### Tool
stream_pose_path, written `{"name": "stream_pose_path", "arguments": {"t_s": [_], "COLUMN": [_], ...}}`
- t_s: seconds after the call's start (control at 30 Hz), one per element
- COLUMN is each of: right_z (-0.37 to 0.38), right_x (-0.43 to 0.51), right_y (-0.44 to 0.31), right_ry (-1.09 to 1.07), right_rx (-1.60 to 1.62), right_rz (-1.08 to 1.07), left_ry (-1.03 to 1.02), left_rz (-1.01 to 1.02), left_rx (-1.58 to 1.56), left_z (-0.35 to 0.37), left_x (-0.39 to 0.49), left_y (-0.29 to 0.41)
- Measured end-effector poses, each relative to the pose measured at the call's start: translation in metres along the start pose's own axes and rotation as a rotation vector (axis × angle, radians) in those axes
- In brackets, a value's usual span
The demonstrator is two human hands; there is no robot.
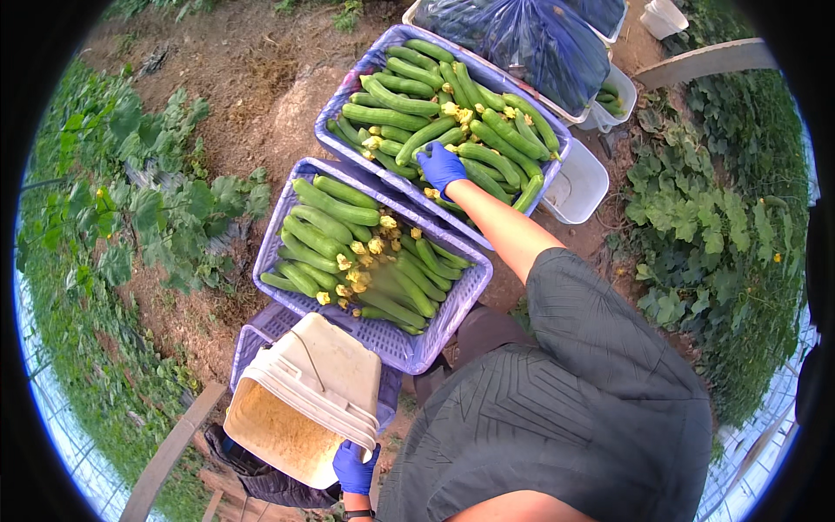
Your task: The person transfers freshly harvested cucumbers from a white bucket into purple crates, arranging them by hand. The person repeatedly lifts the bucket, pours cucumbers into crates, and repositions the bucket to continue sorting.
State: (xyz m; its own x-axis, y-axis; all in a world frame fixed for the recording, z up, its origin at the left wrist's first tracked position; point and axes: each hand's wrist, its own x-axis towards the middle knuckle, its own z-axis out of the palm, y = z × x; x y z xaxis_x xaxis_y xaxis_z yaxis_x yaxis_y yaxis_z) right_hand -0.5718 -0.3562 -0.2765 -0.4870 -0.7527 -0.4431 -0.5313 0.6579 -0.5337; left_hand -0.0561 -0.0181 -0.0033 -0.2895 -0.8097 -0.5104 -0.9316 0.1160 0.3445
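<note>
My right hand (441, 168), in a blue glove, reaches over the upper purple plastic crate (331, 106), its fingers on a green cucumber (427, 138) with dried yellow blossoms around it; whether it grips the fruit is unclear. That crate is heaped with cucumbers. The lower purple crate (479, 277) holds two groups of cucumbers, blossom ends towards the middle. At the bottom, my left hand (355, 468), also gloved, holds the rim of a tilted white plastic bucket (326, 372). The bucket's mouth faces down-left and its inside is stained yellow-brown.
Another purple crate (251, 339) lies beneath the bucket. Beyond the upper crate are a blue plastic bag (522, 46), an upright translucent tub (577, 186), a tub with cucumbers (623, 91) and a small white bucket (664, 18). Leafy vines (691, 222) grow on both sides.
</note>
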Motion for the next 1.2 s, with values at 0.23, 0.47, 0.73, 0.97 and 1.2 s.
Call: {"name": "stream_pose_path", "arguments": {"t_s": [0.23, 0.47, 0.73, 0.97, 1.2], "right_z": [0.013, 0.034, 0.038, 0.038, 0.013], "right_x": [0.023, 0.018, 0.010, -0.019, -0.009], "right_y": [-0.053, -0.022, -0.030, -0.003, 0.010], "right_ry": [-0.084, 0.073, 0.152, -0.014, 0.169], "right_rx": [-0.040, 0.340, 1.246, 1.306, 0.068], "right_rz": [0.176, 0.223, 0.393, 0.294, 0.202], "left_ry": [0.007, 0.013, 0.018, 0.018, 0.038], "left_rz": [-0.017, -0.004, 0.028, 0.048, 0.029], "left_rx": [-0.009, 0.003, 0.028, 0.032, 0.036], "left_z": [0.000, 0.002, 0.004, 0.002, 0.001], "left_x": [0.000, -0.003, 0.000, 0.002, 0.003], "left_y": [0.002, 0.003, -0.002, -0.003, 0.003]}}
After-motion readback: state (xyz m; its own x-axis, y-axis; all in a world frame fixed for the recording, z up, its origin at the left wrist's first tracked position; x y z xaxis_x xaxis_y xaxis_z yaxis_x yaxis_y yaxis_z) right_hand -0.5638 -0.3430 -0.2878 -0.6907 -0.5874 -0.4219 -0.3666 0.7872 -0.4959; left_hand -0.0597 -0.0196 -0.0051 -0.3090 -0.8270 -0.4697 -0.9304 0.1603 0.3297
